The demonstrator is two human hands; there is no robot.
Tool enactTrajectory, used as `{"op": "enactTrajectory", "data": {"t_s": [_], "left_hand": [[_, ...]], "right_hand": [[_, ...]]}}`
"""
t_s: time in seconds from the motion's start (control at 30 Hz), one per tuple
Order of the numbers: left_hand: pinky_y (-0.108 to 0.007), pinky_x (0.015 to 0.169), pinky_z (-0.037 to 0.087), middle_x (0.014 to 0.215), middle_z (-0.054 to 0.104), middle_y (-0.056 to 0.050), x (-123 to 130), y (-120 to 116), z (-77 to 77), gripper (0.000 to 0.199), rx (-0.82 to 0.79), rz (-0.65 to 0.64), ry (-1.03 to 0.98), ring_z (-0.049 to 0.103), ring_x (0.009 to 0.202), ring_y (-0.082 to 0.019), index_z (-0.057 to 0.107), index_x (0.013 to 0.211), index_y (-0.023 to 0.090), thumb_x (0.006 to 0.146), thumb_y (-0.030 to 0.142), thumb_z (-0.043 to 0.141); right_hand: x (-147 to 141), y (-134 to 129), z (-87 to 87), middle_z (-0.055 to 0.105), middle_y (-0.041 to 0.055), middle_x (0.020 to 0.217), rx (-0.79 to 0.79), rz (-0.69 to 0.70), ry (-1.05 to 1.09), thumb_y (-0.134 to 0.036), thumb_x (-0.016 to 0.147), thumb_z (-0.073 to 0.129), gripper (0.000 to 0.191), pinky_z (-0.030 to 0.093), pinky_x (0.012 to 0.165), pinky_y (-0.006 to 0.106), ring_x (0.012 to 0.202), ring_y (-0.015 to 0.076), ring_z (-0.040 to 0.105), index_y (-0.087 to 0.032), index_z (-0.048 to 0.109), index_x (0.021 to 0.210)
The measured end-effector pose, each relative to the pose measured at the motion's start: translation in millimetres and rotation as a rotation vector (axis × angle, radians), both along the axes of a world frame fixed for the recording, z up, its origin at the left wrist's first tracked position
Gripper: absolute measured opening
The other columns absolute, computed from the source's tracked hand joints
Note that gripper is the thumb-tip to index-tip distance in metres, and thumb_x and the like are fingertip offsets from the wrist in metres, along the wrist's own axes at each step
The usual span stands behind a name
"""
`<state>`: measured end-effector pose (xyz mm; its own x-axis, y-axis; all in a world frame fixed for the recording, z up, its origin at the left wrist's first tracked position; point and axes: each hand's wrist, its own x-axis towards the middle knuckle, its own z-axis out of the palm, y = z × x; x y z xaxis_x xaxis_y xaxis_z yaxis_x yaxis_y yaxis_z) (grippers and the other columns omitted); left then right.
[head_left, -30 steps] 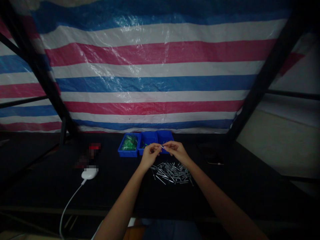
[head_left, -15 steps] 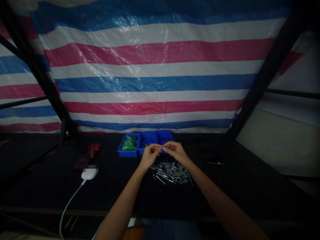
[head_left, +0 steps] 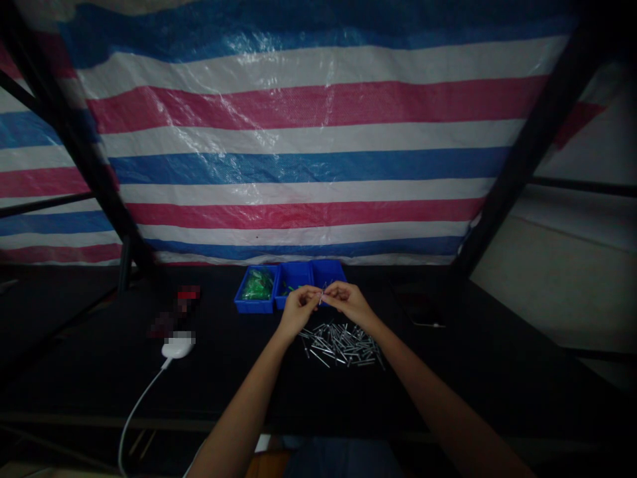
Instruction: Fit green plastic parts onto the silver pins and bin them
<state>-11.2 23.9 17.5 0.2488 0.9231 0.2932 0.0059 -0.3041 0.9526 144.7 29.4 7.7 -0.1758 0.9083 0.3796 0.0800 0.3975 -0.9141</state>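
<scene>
My left hand (head_left: 299,309) and my right hand (head_left: 349,302) meet in front of the blue bins, fingertips pinched together. Between them is a small, thin metal pin (head_left: 321,298), gripped from both sides; its ends are mostly covered by the fingers. Just nearer to me, a loose pile of slim silvery metal pins (head_left: 343,344) lies on the black table, partly between my forearms. Behind my hands stand a middle blue bin (head_left: 294,271) with a few green pieces and a right blue bin (head_left: 328,268) with some thin pieces, both partly hidden.
A left blue bin (head_left: 255,307) holds a bag of green parts (head_left: 257,284). Further left lies a white rounded device (head_left: 178,346) with a white cable (head_left: 130,418). A dark flat object (head_left: 425,320) is on the right. Striped sheeting (head_left: 308,166) hangs behind the black table (head_left: 223,378).
The fingertips have shifted very slightly, and a little more of the pin shows between them. The bins and the pile stay where they were.
</scene>
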Motion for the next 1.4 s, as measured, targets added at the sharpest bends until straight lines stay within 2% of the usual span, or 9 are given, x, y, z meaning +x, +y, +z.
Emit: {"op": "enactTrajectory", "data": {"t_s": [0.2,0.47,0.63,0.77,1.1,1.23,1.33,1.4], "left_hand": [[-0.017,0.045,0.037,0.062,0.056,-0.002,0,0,-0.8,0.033,-0.014,0.012,0.018,0.048,0.051,-0.008,0.062,0.084,0.01,0.07,0.04,0.061],[-0.016,0.04,0.038,0.069,0.059,-0.005,1,6,-12.4,0.04,-0.101,-0.095,0.052,0.049,0.049,-0.007,0.06,0.083,0.009,0.072,0.047,0.055],[-0.016,0.041,0.04,0.068,0.059,-0.006,2,2,-9.9,0.042,-0.186,-0.133,0.049,0.049,0.05,-0.007,0.057,0.075,0.009,0.074,0.051,0.052],[-0.015,0.042,0.039,0.064,0.054,-0.002,2,-1,-7.6,0.04,-0.233,-0.154,0.014,0.049,0.051,-0.007,0.052,0.07,0.011,0.073,0.051,0.052],[-0.015,0.042,0.038,0.057,0.045,0.002,3,-1,-8.6,0.042,-0.203,-0.168,0.027,0.045,0.049,-0.006,0.047,0.065,0.013,0.074,0.054,0.048],[-0.015,0.041,0.038,0.059,0.048,0.001,3,1,-9.5,0.042,-0.17,-0.151,0.03,0.046,0.049,-0.006,0.048,0.068,0.013,0.076,0.054,0.046],[-0.015,0.039,0.037,0.066,0.054,-0.002,4,2,-10.5,0.042,-0.125,-0.099,0.072,0.048,0.05,-0.007,0.052,0.079,0.012,0.077,0.054,0.045],[-0.015,0.039,0.036,0.068,0.056,-0.003,4,2,-11.5,0.043,-0.11,-0.087,0.102,0.049,0.05,-0.008,0.053,0.086,0.012,0.078,0.053,0.043]], "right_hand": [[1,1,-0.8,0.052,-0.0032,0.057,0.045,-0.049,-0.009,-0.04,0.063,0.068,0.03,0.03,0.044,0.021,0.046,0.0072,0.041,-0.017,0.061,0.081],[-1,-2,2.1,0.054,-0.0016,0.055,0.064,-0.04,-0.027,-0.04,0.066,0.065,0.027,0.032,0.046,0.022,0.047,0.0091,0.045,-0.016,0.063,0.077],[0,-1,-0.5,0.053,-0.0018,0.057,0.074,-0.059,-0.063,-0.04,0.066,0.064,0.026,0.032,0.045,0.022,0.048,0.0087,0.044,-0.017,0.061,0.076],[0,-2,0.0,0.054,-0.0014,0.058,0.09,-0.068,-0.09,-0.04,0.067,0.063,0.027,0.032,0.044,0.021,0.047,0.0082,0.043,-0.017,0.062,0.081],[0,-2,0.7,0.06,0.0021,0.062,0.093,-0.084,-0.078,-0.04,0.069,0.061,0.028,0.037,0.048,0.023,0.052,0.0114,0.05,-0.016,0.065,0.082],[0,-3,1.9,0.063,0.0036,0.066,0.113,-0.098,-0.11,-0.041,0.07,0.059,0.027,0.04,0.049,0.024,0.054,0.0128,0.053,-0.016,0.066,0.078],[8,-1,3.9,0.064,0.0044,0.069,0.151,-0.17,-0.125,-0.041,0.072,0.057,0.027,0.04,0.05,0.024,0.055,0.013,0.053,-0.016,0.066,0.081],[17,3,4.7,0.064,0.0042,0.069,0.184,-0.283,-0.136,-0.04,0.073,0.056,0.028,0.039,0.05,0.024,0.054,0.0124,0.051,-0.016,0.066,0.081]]}}
